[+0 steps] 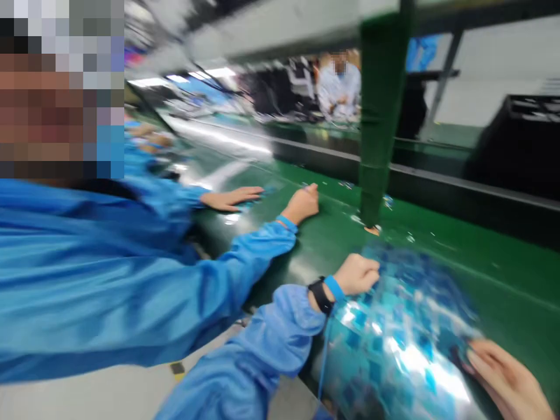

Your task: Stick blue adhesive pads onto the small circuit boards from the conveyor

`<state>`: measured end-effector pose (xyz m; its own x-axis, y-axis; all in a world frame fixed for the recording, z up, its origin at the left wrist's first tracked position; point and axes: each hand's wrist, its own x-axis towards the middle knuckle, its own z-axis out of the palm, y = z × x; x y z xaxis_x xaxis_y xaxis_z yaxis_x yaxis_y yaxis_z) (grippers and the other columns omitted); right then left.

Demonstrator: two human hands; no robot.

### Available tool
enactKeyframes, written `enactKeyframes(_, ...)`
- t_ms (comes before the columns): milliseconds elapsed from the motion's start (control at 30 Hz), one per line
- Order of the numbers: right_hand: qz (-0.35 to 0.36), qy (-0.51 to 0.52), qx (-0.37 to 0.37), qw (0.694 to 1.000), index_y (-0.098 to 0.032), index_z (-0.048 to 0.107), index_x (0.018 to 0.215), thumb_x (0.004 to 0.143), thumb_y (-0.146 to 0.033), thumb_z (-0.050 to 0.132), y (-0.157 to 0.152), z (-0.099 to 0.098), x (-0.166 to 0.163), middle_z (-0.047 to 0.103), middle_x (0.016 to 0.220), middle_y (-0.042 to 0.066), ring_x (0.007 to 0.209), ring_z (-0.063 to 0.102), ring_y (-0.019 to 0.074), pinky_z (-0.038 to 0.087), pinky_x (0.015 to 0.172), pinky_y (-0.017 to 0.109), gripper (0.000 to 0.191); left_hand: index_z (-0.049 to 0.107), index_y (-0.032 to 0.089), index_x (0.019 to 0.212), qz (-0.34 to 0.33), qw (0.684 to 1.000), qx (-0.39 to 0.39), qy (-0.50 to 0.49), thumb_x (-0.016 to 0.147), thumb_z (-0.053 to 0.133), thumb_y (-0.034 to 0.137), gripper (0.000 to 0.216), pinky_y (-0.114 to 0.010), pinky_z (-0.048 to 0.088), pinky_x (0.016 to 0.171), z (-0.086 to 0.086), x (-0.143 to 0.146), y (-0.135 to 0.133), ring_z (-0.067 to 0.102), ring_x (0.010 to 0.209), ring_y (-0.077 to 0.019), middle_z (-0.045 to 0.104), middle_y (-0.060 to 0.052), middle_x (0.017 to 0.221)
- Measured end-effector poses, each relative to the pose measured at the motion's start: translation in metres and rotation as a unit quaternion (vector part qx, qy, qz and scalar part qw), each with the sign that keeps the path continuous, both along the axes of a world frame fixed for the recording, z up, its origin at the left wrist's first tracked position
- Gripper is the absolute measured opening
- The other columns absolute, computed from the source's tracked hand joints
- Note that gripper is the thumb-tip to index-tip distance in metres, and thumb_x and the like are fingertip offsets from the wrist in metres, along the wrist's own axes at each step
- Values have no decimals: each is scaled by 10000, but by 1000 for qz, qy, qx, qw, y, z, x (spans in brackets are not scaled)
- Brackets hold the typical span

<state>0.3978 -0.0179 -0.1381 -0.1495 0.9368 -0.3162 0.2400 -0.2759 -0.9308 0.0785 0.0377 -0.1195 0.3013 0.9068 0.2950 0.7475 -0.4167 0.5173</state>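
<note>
The person's right hand point(507, 370) is at the lower right, thumb and fingers nearly together on the right edge of a glossy, blue-patched sheet point(394, 335); they seem to pinch it, though the tips are blurred. The sheet lies bowed at the near edge of the green surface point(516, 303), running inward from there. At its left side the left hand point(356, 273), under a blue wristband point(334, 288), is curled closed and appears to grip the margin.

The step in hand looks like handling the sheet by its two sides; the next move seems to call for an even hold so that it does not buckle.

Beyond, to the left, a co-worker's nearer hand point(303, 203) is bunched above the surface, and another hand point(231, 199) lies flat on it. Small scraps point(410, 237) dot the surface near a green post point(380, 128). Far behind stands a person in a white coat point(339, 90).
</note>
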Motion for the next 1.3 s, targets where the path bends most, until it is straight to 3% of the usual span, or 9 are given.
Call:
enactKeyframes(167, -28, 135, -50, 989, -181, 659, 772, 662, -418, 800, 1, 10, -8, 624, 695, 4, 633, 553, 107, 464, 631, 221, 298, 313, 206, 495, -31, 997, -8, -72, 741, 352, 201, 250, -231, 258, 475, -6, -8, 7, 298, 425, -101, 276, 52, 448)
enactKeyframes(400, -36, 168, -56, 983, -170, 665, 780, 697, -331, 792, 0, 20, -15, 636, 726, 10, 650, 560, 105, 450, 647, 231, 221, 305, 204, 492, -3, 998, 6, -69, 793, 393, 205, 313, -235, 251, 473, 3, -9, 3, 286, 423, -97, 257, 63, 448)
enactKeyframes(533, -35, 171, -58, 983, -173, 660, 771, 702, -329, 787, -1, 23, -14, 630, 724, 7, 650, 558, 109, 450, 648, 236, 212, 485, 185, 621, 29, 997, 5, -72, 855, 461, 231, 240, -235, 381, 561, 12, -6, 2, 475, 508, -112, 482, 40, 540)
enactKeyframes(600, -36, 168, -60, 983, -178, 659, 777, 709, -327, 783, -1, 23, -14, 627, 727, 3, 653, 553, 105, 444, 650, 231, 205, 582, 159, 841, 5, 998, 15, -63, 855, 529, 272, 126, -287, 461, 776, 15, -3, 1, 609, 797, -171, 648, -41, 824)
enactKeyframes(667, -37, 165, -63, 984, -182, 658, 778, 717, -332, 777, -1, 23, -13, 622, 727, -1, 653, 547, 100, 439, 652, 226, 202, 565, 131, 1094, -41, 998, 29, -32, 831, 602, 341, 338, -397, 395, 994, 14, -1, 1, 518, 1140, -254, 588, -143, 1189)
enactKeyframes(767, -37, 160, -60, 984, -181, 654, 778, 718, -340, 775, -1, 23, -13, 617, 739, 0, 652, 538, 99, 434, 652, 227, 209, 483, 120, 1282, -98, 995, 19, 30, 786, 664, 444, 619, -493, 292, 1088, 6, 1, 0, 326, 1321, -328, 411, -190, 1400)
enactKeyframes(933, -31, 154, -52, 986, -165, 646, 766, 719, -363, 771, -3, 20, -15, 596, 701, 3, 636, 520, 107, 404, 613, 225, 239, 529, 140, 1286, -116, 990, -14, 73, 795, 653, 462, 600, -526, 288, 1099, -7, -1, -1, 274, 1358, -357, 450, -157, 1402)
enactKeyframes(1100, -46, 165, -41, 984, -168, 636, 732, 724, -419, 751, -3, 11, -20, 574, 679, -2, 633, 495, 111, 390, 623, 228, 277, 530, 188, 1307, -96, 989, -55, 93, 789, 647, 484, 608, -579, 298, 1080, -5, 0, -1, 292, 1356, -374, 425, -139, 1437)
enactKeyframes(1300, -63, 167, -28, 983, -168, 628, 696, 701, -455, 756, -3, 11, -25, 552, 652, 2, 623, 480, 122, 390, 619, 240, 314, 468, 176, 1368, -109, 985, -75, 106, 634, 733, 615, 896, -650, 210, 1080, -3, 3, -3, 254, 1363, -430, 352, -182, 1477)
